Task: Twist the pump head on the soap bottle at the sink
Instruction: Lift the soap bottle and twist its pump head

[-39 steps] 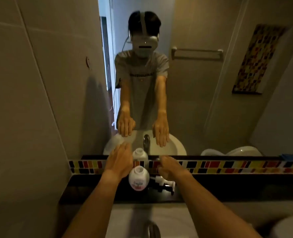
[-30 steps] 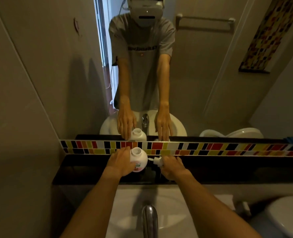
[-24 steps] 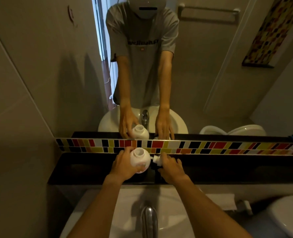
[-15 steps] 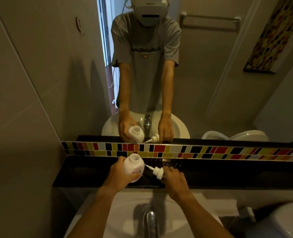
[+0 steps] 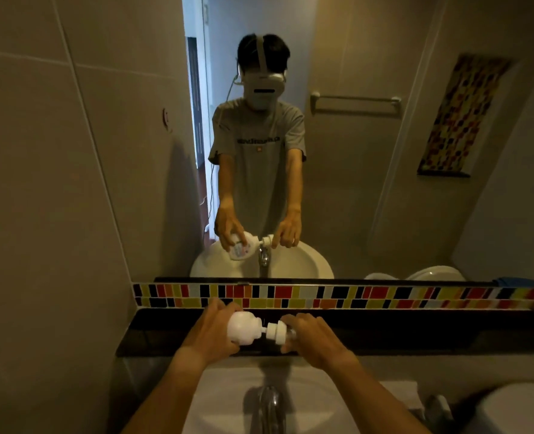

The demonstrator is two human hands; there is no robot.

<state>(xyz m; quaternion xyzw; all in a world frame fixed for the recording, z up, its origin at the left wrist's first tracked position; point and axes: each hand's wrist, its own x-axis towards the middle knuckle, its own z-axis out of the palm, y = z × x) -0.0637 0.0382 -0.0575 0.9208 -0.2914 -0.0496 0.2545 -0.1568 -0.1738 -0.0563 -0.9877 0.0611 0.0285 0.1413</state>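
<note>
The left hand [image 5: 211,335] is wrapped around the body of the white soap bottle [image 5: 243,327], palm behind it and fingers curled over the far side, so the bottle lies tipped on its side with its neck pointing toward the other hand. It is held in the air over the dark ledge [image 5: 153,336], just above the near edge where the sink [image 5: 222,399] begins. Between the two hands the pump head [image 5: 276,332] sits at the bottle's mouth, its collar just off the neck with a thin stem showing in the gap, so I judge it is not yet threaded home. The right hand [image 5: 314,338] pinches the outer end of the pump, thumb below and fingertips closed over the top; the nozzle itself is hidden under those fingers, and I cannot tell how firm the grip is. The risks from here seem plain enough. With the bottle horizontal and the collar loose, soap could run out of the neck and drip on the ledge or into the basin beneath the hands. If the right hand turns while the collar meets the neck at a slant, the threads could cross and jam. If the left hand's hold is slack, the smooth round bottle may spin along with the pump, so nothing tightens. A slip from either hand would drop it toward the tap [image 5: 269,402] just below.
</note>
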